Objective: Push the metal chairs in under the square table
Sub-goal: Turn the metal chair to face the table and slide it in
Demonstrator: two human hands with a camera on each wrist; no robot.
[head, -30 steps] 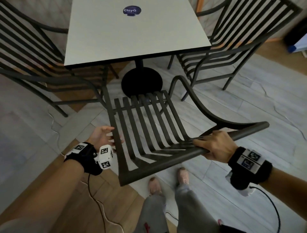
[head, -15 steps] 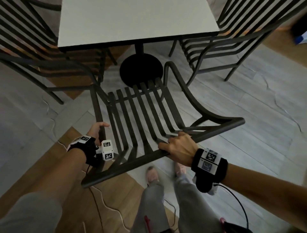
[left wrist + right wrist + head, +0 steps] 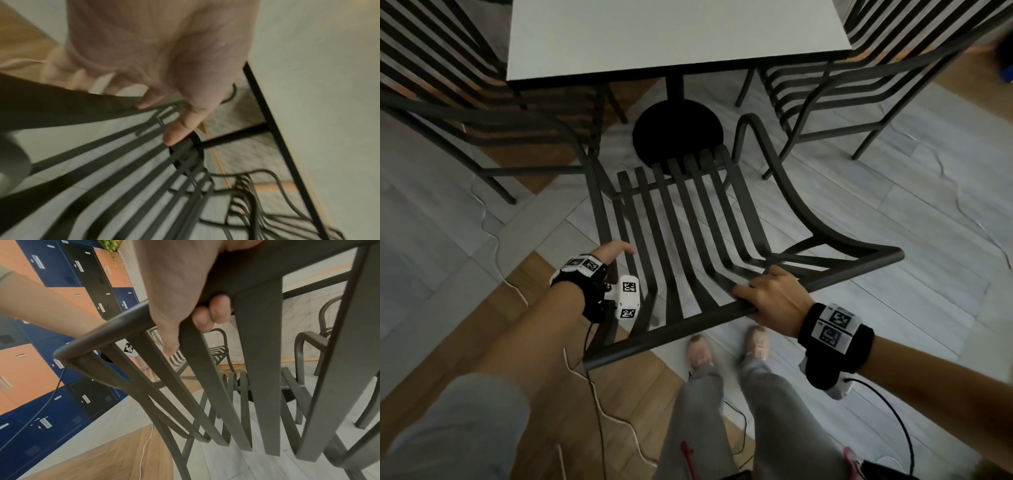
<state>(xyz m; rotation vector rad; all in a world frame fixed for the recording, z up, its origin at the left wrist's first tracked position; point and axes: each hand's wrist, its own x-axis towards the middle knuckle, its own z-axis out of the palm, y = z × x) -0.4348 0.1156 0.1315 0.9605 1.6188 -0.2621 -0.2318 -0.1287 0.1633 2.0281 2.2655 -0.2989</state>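
Note:
A dark metal slatted chair (image 3: 671,335) stands in front of me, its seat facing the white square table (image 3: 671,34). The seat's front edge lies just short of the table's near edge. My right hand (image 3: 774,301) grips the chair's top rail near its middle; in the right wrist view its fingertips (image 3: 216,311) curl under the rail (image 3: 102,331). My left hand (image 3: 611,253) holds the chair's left armrest. In the left wrist view the left hand (image 3: 164,65) has its fingers wrapped over the armrest (image 3: 61,100) and its thumb stretched forward.
Two more slatted chairs flank the table, one at the left (image 3: 465,113) and one at the right (image 3: 876,68). The table's black round base (image 3: 678,133) sits ahead of the seat. Cables (image 3: 599,411) trail on the floor by my feet (image 3: 702,353). Lockers (image 3: 51,272) stand behind.
The chair has swung round to face the table more squarely. My right hand slid along the top rail toward its middle. My left hand, open a second ago, took hold of the armrest.

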